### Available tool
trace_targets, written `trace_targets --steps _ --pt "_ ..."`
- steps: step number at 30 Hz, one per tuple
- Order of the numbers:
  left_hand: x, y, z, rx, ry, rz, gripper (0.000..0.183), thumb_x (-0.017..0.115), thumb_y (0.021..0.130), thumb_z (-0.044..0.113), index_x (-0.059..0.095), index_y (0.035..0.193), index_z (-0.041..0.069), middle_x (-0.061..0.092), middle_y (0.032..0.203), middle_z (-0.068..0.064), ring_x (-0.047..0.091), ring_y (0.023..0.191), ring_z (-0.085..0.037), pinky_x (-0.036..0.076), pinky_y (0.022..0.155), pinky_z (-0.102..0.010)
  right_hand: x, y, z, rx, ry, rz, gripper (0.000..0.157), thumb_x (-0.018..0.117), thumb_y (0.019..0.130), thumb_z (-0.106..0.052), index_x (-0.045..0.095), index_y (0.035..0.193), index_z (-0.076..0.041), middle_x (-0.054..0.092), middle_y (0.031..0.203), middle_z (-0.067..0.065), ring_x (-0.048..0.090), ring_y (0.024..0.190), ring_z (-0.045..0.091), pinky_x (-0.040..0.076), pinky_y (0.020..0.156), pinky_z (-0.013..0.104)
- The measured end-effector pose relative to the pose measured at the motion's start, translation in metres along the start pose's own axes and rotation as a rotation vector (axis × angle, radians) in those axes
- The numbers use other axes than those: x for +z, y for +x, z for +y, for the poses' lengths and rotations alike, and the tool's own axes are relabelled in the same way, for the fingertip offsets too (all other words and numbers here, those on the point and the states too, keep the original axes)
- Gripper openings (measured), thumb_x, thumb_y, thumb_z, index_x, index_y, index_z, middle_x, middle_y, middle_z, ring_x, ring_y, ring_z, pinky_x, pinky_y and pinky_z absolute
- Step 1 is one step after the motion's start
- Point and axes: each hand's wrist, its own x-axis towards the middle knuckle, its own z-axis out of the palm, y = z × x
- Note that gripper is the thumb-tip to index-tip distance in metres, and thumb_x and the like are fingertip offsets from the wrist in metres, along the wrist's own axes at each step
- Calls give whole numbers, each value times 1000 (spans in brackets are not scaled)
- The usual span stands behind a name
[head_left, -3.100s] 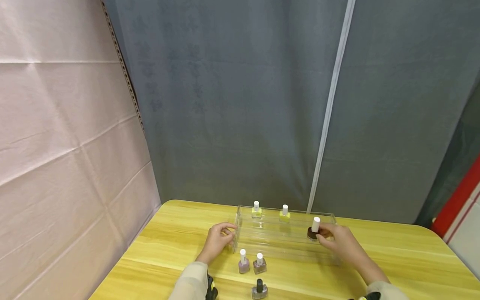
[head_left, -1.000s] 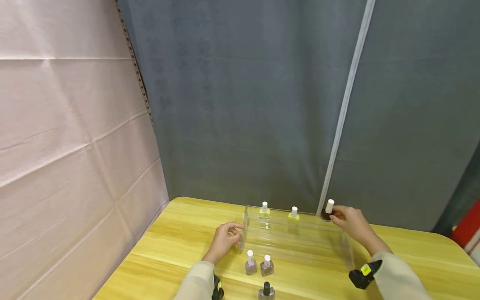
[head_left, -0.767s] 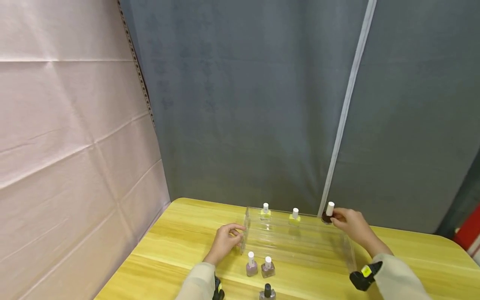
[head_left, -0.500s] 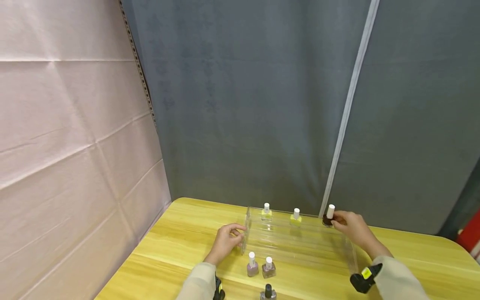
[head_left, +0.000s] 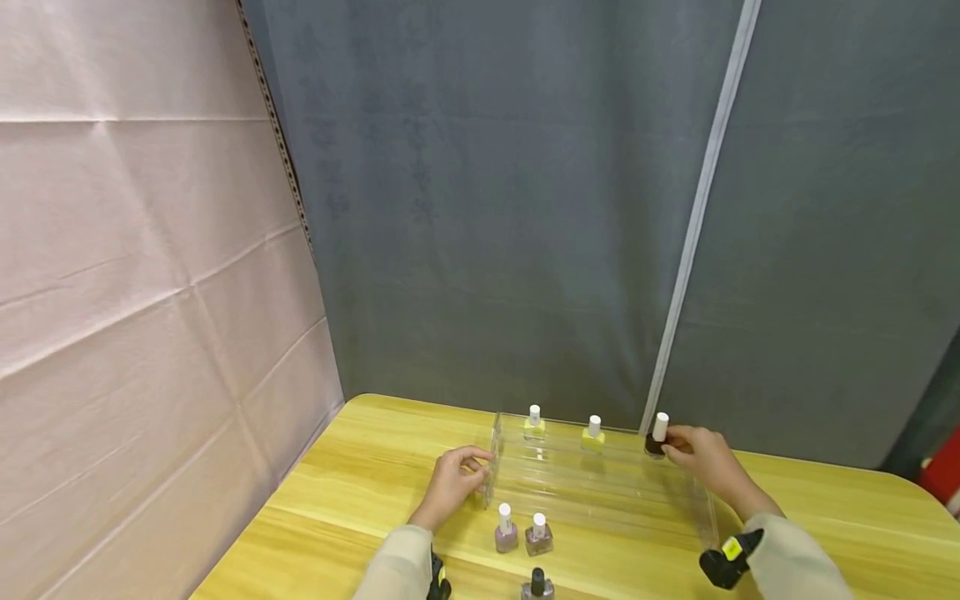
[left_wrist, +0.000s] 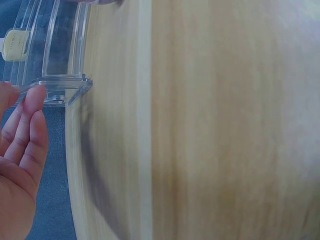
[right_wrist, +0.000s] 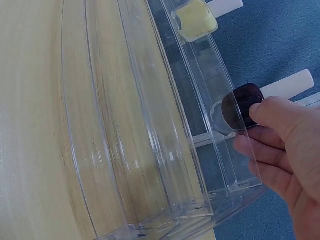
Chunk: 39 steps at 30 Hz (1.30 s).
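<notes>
A clear stepped display rack (head_left: 600, 483) stands on the table. My right hand (head_left: 708, 458) pinches a dark nail polish bottle (head_left: 655, 444) with a white cap. In the right wrist view this bottle (right_wrist: 242, 107) is upright at the top tier's right end, behind the clear front lip, with my thumb on its glass. My left hand (head_left: 450, 483) holds the rack's left side panel, thumb and fingertips at its edge in the left wrist view. Two yellow polish bottles, one at the left (head_left: 534, 427) and one mid-row (head_left: 593, 437), stand on the top tier.
In front of the rack stand a lilac polish bottle (head_left: 506, 537) and a glittery mauve one (head_left: 538, 540), both white-capped. Nearer me is a black-capped bottle (head_left: 537, 587), cut by the frame edge. A grey curtain (head_left: 480, 208) hangs behind the wooden table (head_left: 360, 475).
My right hand has carried the dark bottle from the rack's front right up and back to the top tier, then lowered it slightly. The left hand keeps its place on the rack.
</notes>
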Motion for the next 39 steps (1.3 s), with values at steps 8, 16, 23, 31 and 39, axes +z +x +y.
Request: trace_targets --steps 8,16,23,31,39 --pt "-1 3 -4 13 -7 -2 19 61 85 -1 65 103 -3 61 76 -13 61 55 -30 43 42 -19 -5 -2 -13 0 11 -15 25 63 84 -1 60 103 14 64 92 21 64 80 31 53 66 39" --pt "-2 3 -3 13 5 6 18 61 86 0 65 103 -1 61 78 -17 62 55 -29 41 41 -17 -6 -2 -14 30 17 -38 25 63 83 -1 60 104 13 64 93 20 63 80 30 53 67 40" --pt "-1 -2 13 9 -8 15 18 58 85 -7 63 102 -6 60 79 -24 60 58 -41 39 41 -17 -6 -2 -14 51 17 -55 27 63 84 -1 58 105 15 63 94 22 63 82 32 53 68 41" --pt "-4 -11 37 0 -9 8 17 57 85 -8 65 99 -4 59 79 -26 59 62 -47 38 42 -15 -7 -5 -20 78 21 -60 29 62 84 -1 57 107 15 63 96 23 62 84 33 53 69 41" --pt "-3 -12 36 7 -10 14 16 57 85 -8 65 98 -4 59 79 -27 58 61 -47 37 41 -14 -11 -7 -24 71 10 -39 26 62 84 -1 58 105 15 64 94 23 63 83 33 53 68 41"
